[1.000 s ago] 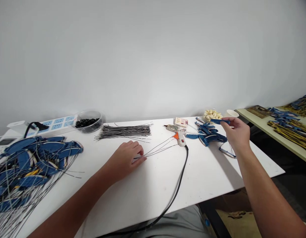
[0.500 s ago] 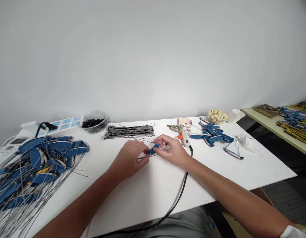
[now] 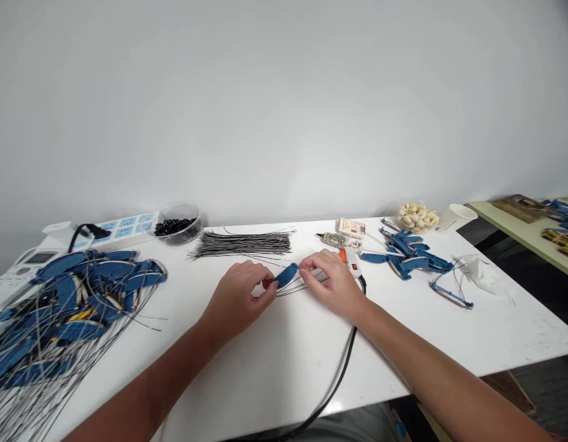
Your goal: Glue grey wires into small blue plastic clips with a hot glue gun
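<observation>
A small curved blue plastic piece (image 3: 287,276) is held just above the white table, its left end pinched between thumb and fingers of my left hand (image 3: 242,293). At its right end, the closed fingertips of my right hand (image 3: 332,282) meet the tip of the same piece. Thin dark wires (image 3: 293,288) trail from the piece and pass under my right hand. Beyond my right fingers lies a glue gun (image 3: 352,261) with an orange trigger, partly hidden by the hand. Behind both hands rests a bundle of thin dark wires (image 3: 244,244).
Wired blue pieces (image 3: 104,270) are heaped at left, near a power strip (image 3: 127,227) and a bowl of black parts (image 3: 177,228). At right are more blue pieces (image 3: 410,255), a tub of cream-coloured bits (image 3: 418,218) and a paper cup (image 3: 457,217). A black cord (image 3: 343,362) crosses the table front.
My right hand has shifted slightly right, to the end of the blue piece, so more of it shows. My left hand keeps its hold. The view has turned a little.
</observation>
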The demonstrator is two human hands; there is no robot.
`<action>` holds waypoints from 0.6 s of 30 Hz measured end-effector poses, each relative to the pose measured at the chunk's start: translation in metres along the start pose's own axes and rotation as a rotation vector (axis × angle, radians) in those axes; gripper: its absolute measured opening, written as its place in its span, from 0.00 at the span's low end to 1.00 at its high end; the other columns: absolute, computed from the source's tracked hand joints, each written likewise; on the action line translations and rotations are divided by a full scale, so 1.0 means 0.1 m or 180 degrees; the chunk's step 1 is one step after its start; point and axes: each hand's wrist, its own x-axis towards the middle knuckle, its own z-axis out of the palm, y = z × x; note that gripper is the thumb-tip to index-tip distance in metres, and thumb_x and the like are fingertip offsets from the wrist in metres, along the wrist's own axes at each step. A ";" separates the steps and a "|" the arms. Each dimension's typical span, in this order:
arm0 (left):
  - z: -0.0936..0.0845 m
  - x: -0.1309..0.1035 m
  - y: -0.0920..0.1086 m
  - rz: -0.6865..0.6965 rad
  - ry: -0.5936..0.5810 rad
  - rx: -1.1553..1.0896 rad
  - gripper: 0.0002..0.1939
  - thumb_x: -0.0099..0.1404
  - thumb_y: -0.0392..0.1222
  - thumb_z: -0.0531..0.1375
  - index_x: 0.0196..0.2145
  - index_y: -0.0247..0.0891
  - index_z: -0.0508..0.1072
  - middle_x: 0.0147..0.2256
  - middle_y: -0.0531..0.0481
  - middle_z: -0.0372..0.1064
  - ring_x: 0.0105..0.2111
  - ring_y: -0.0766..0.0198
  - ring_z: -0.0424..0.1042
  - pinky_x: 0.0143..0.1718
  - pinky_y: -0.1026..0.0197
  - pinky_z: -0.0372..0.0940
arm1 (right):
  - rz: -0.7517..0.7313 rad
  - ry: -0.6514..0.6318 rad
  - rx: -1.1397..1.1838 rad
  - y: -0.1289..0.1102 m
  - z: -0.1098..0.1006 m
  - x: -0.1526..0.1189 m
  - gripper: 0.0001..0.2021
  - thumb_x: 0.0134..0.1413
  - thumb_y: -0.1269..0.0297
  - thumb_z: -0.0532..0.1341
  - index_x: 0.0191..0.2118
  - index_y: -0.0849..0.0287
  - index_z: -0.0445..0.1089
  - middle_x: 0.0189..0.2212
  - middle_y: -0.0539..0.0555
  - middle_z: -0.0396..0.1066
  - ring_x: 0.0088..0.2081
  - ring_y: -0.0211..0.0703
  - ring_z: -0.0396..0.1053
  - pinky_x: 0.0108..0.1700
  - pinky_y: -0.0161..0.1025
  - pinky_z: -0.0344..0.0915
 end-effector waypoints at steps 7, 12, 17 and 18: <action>-0.02 0.02 -0.12 -0.0826 0.0312 -0.0319 0.11 0.71 0.49 0.59 0.37 0.42 0.76 0.33 0.49 0.73 0.35 0.57 0.68 0.36 0.56 0.59 | 0.0897 0.0399 -0.1272 0.29 -0.39 0.10 0.08 0.65 0.58 0.59 0.40 0.55 0.72 0.41 0.58 0.74 0.47 0.54 0.69 0.51 0.47 0.62; 0.00 0.03 -0.11 -0.1579 0.0422 -0.1932 0.18 0.71 0.58 0.63 0.47 0.42 0.75 0.41 0.47 0.80 0.37 0.59 0.70 0.39 0.58 0.62 | 0.1982 0.0268 -0.1804 0.47 -0.62 0.04 0.16 0.59 0.45 0.63 0.34 0.54 0.71 0.34 0.58 0.75 0.37 0.55 0.71 0.35 0.44 0.57; -0.01 0.06 -0.05 -0.1608 0.0402 -0.2921 0.18 0.72 0.58 0.63 0.45 0.40 0.69 0.45 0.44 0.80 0.36 0.61 0.70 0.38 0.58 0.63 | 0.2349 0.0042 -0.1915 0.53 -0.68 -0.02 0.28 0.52 0.31 0.63 0.26 0.54 0.72 0.26 0.58 0.74 0.29 0.52 0.69 0.29 0.43 0.52; 0.00 0.05 -0.04 -0.1556 0.0298 -0.3011 0.18 0.72 0.57 0.62 0.44 0.39 0.68 0.44 0.44 0.80 0.36 0.60 0.70 0.39 0.57 0.63 | 0.2358 0.0011 -0.1923 0.54 -0.68 -0.02 0.29 0.51 0.29 0.63 0.25 0.54 0.73 0.26 0.58 0.75 0.29 0.52 0.69 0.29 0.43 0.52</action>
